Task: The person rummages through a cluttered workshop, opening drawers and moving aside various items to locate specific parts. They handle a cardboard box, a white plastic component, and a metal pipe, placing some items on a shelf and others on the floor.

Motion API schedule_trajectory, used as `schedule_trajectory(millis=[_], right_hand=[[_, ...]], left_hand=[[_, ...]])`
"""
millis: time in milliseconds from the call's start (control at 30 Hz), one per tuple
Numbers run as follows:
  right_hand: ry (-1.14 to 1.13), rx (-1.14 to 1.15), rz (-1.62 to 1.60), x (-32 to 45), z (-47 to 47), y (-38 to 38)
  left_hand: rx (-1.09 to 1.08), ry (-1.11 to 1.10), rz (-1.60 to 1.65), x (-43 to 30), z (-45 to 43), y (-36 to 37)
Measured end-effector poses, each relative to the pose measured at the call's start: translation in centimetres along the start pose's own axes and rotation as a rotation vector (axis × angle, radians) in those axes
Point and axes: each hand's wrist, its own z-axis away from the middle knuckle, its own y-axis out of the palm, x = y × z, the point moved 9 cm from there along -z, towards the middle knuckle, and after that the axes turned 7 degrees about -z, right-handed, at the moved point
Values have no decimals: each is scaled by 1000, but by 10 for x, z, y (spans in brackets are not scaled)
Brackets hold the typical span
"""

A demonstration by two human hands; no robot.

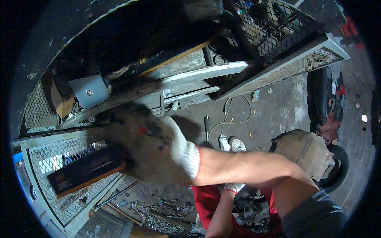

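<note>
My right hand (186, 154), in a white knit glove with red cuff trim, reaches left across the view. It lies against a large brown, dark-stained object (148, 148), blurred and too unclear to name. Its fingers are mostly hidden, so their grip does not show. Left of that object, a dark rectangular piece with an orange-brown edge (89, 172) slants before a mesh panel. My left hand (235, 187), gloved alike, is low beside red cloth (205, 199) and camouflage-patterned fabric; the forearm above it hides part of it, and its fingers cannot be made out.
A metal frame with mesh panels (297, 67) spans the upper view, holding a grey plate with a round knob (89, 92). A screwdriver-like tool (207, 123) and a cable (229, 122) lie on the floor. Many metal tools (166, 212) lie below; a cardboard box (303, 151) and tire (342, 169) are right.
</note>
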Motion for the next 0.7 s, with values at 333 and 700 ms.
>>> schedule_trajectory(millis=[333,700], right_hand=[[701,626,-29,-66,78,13],[-342,-154,1265,-107,-98,-124]], left_hand=[[-167,134,-229,-9,-1,-8],[213,-334,325,9,-17,-41]])
